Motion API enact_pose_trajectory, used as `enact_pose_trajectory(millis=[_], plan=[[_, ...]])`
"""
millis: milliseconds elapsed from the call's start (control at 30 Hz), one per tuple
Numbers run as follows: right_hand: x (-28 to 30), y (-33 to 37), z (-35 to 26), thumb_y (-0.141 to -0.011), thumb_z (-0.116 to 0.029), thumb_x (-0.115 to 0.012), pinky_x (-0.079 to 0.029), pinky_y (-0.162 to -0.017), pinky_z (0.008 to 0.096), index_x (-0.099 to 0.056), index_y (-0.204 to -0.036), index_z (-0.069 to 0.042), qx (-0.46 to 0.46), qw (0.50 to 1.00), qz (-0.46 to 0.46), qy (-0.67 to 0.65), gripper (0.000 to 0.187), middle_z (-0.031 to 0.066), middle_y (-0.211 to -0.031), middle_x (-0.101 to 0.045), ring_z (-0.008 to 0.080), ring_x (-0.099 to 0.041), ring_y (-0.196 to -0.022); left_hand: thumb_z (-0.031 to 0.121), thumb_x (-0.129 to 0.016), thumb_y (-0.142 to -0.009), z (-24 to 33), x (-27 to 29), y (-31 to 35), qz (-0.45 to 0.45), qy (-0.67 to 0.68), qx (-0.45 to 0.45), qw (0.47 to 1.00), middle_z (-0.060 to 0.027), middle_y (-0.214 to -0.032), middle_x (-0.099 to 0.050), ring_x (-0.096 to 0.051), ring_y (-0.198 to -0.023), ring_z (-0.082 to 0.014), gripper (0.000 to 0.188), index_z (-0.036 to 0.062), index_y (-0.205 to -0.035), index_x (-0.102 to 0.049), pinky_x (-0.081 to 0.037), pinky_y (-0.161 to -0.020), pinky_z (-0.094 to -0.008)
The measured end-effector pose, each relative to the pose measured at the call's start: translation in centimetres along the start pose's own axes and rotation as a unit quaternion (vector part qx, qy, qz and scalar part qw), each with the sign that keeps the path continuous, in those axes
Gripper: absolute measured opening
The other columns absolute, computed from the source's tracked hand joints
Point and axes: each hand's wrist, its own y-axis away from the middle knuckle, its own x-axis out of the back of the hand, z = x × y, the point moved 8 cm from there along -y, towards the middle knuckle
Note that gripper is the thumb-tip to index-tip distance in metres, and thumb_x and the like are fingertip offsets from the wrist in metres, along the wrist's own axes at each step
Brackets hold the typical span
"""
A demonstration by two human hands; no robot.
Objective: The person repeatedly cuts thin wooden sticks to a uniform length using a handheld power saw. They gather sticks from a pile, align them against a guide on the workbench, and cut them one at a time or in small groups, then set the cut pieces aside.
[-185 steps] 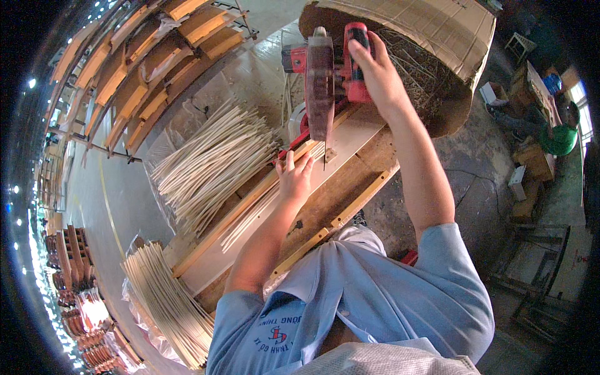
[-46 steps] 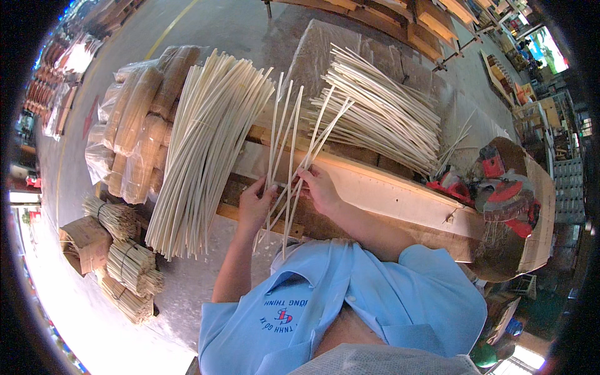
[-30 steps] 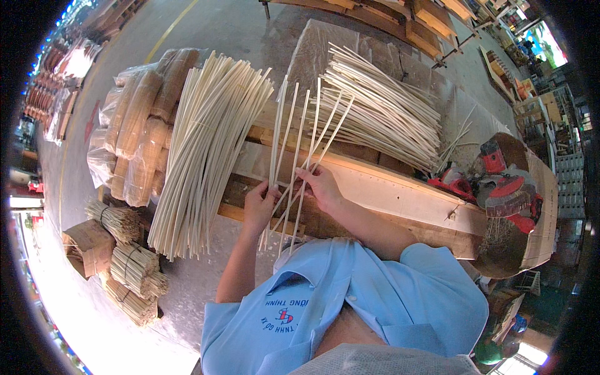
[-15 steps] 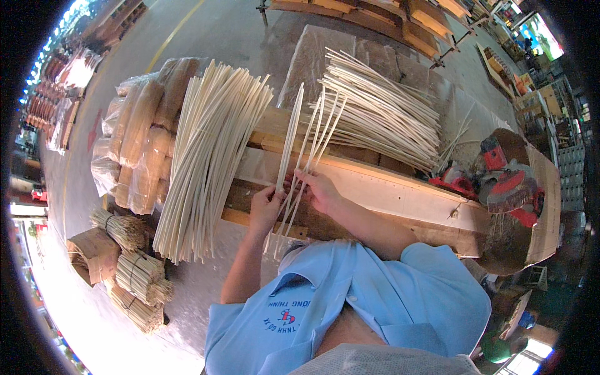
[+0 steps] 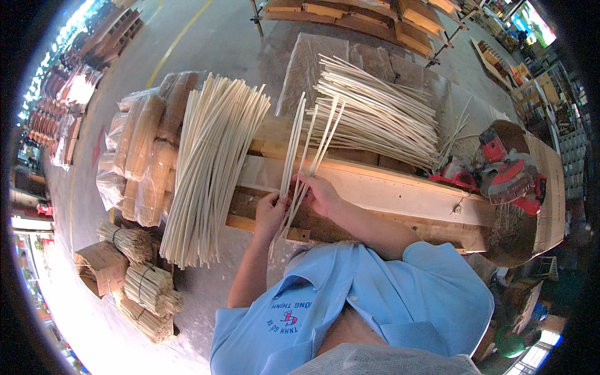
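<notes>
Pale rods [image 5: 292,147]: both hands are holding them above the near side of a workbench [image 5: 406,195].

The workbench is extending across the worker's front. A thick sheaf [image 5: 215,169] of similar rods is lying across its left end; a looser pile [image 5: 375,115] is resting just beyond its far edge. At the right end, an open cardboard carton [image 5: 549,187] is standing beside a red power saw [image 5: 514,178]. The left hand [image 5: 270,212] is gripping a narrow cluster of rods, thumb bearing against curled fingers. The right hand [image 5: 320,195], just beside it, is pinching the other held rods between thumb and fingertips. Their far ends are pointing away from the worker.
</notes>
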Motion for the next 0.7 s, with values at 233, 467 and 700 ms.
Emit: enact_pose_trajectory(millis=[233,467,700], plan=[[-0.3,-0.4,0.4,-0.102,-0.022,-0.06,-0.059,-0.083,0.039,-0.066,-0.112,-0.002,-0.009,1.0,-0.008,-0.008,0.023,0.0117,-0.104,-0.073,0.025,-0.07,-0.097,0.019,-0.059,-0.102,0.0,-1.3,0.1,-0.018,-0.009,-0.036,0.999,-0.0042,-0.083,-0.07,-0.06,-0.077,-0.011,0.027,-0.0052,-0.105,-0.072,-0.05,-0.071,-0.0302],[-0.6,-0.1,-0.3,-0.103,-0.016,-0.056,-0.06,-0.086,0.0477,-0.063,-0.116,0.0,0.002,1.0,0.009,-0.015,0.022,0.0161,-0.109,-0.072,0.0304,-0.07,-0.099,0.022,-0.06,-0.103,-1.8,-0.9,-0.7,0.012,0.073,-0.016,0.997,-0.0047,-0.086,-0.072,-0.065,-0.078,-0.0127,0.028,-0.0024,-0.109,-0.072,-0.052,-0.071,-0.0333],[0.9,3.5,-5.0,-0.104,-0.018,-0.057,-0.06,-0.084,0.0478,-0.061,-0.107,-0.005,0.097,0.993,-0.046,-0.054,0.014,0.0107,-0.096,-0.068,0.0288,-0.069,-0.089,0.028,-0.059,-0.101,1.3,4.1,-1.5,0.131,-0.23,-0.049,0.963,-0.0181,-0.085,-0.073,-0.069,-0.077,-0.0376,0.035,-0.0042,-0.107,-0.071,-0.054,-0.074,-0.0426]])
